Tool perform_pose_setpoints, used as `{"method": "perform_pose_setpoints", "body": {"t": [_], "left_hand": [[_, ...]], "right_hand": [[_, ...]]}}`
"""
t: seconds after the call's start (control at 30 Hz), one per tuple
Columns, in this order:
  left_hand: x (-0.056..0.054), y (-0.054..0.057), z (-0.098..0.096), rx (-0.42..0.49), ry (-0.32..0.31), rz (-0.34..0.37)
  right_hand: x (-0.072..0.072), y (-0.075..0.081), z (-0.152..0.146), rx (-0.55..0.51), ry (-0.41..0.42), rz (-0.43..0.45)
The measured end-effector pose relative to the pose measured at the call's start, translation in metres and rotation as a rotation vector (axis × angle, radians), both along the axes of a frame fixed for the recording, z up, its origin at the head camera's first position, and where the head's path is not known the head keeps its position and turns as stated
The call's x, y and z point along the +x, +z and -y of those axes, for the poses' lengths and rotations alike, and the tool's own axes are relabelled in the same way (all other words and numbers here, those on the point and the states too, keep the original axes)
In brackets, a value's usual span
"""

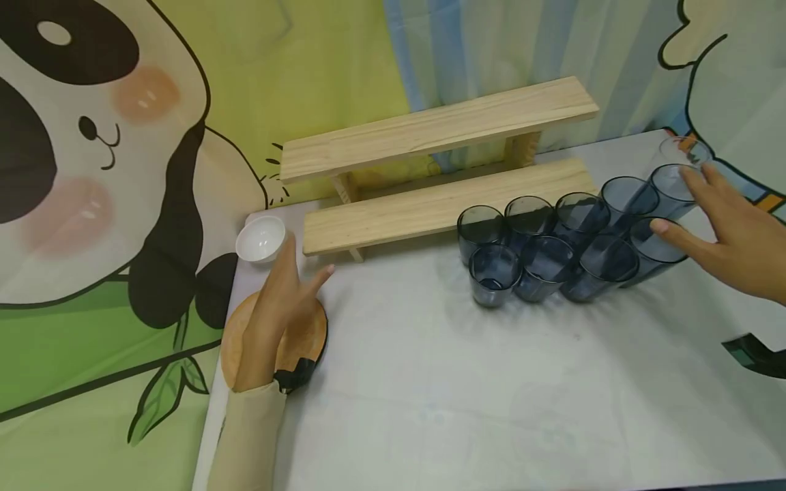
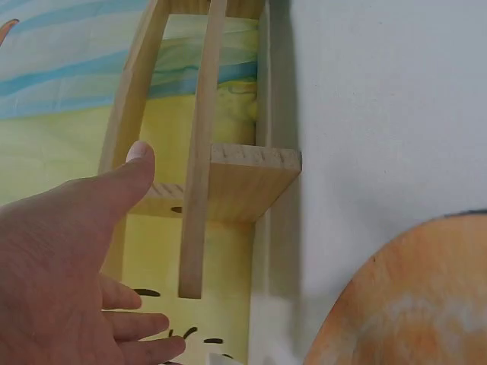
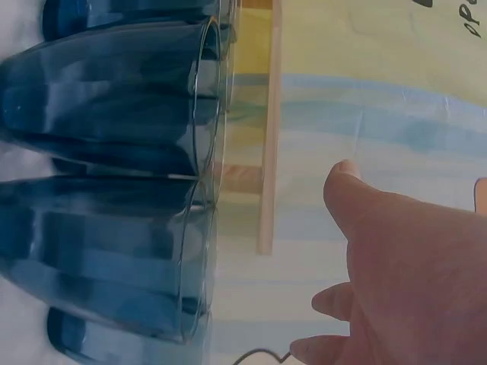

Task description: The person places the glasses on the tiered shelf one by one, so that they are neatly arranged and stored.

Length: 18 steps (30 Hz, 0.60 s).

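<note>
Two rows of dark blue tinted drinking glasses [image 1: 494, 276] stand upright close together on the right part of the table. My right hand [image 1: 739, 235] is over the right end of these rows, fingers spread. In the right wrist view a gap shows between that hand [image 3: 422, 266] and the nearest glass [image 3: 99, 251]. On the left, my left hand [image 1: 276, 307] hovers above a round wooden board [image 1: 313, 331], holding nothing. Its fingers reach toward a small white bowl [image 1: 260, 240]. The left wrist view shows its thumb and fingers [image 2: 133, 327] extended.
A two-tier wooden shelf [image 1: 442, 129] stands at the back, its lower step [image 1: 430, 204] behind the glasses. A clear glass rim [image 1: 681, 146] shows behind the right end of the rows. Printed cloth [image 1: 344, 68] hangs behind the white tabletop [image 1: 491, 395]. A dark strap [image 1: 758, 356] lies at the right edge.
</note>
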State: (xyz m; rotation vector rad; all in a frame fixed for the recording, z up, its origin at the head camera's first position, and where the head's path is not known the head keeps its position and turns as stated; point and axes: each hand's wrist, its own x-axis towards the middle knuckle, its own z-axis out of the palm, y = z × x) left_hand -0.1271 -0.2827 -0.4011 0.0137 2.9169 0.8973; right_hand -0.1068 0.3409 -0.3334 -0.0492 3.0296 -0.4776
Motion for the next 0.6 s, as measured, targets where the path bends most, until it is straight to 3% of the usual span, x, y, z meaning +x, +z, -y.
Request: {"method": "perform_pose_setpoints", "body": {"t": [0.27, 0.43, 0.6], "left_hand": [[-0.023, -0.012, -0.003, 0.058, 0.025, 0.031], [-0.034, -0.02, -0.004, 0.093, 0.035, 0.001], [-0.042, -0.029, -0.003, 0.161, 0.042, -0.053]], "right_hand": [[0.006, -0.012, -0.013, -0.053, -0.036, -0.087], [0.009, -0.021, -0.02, -0.08, -0.094, -0.116], [0.016, -0.031, -0.023, -0.16, -0.098, -0.112]]}}
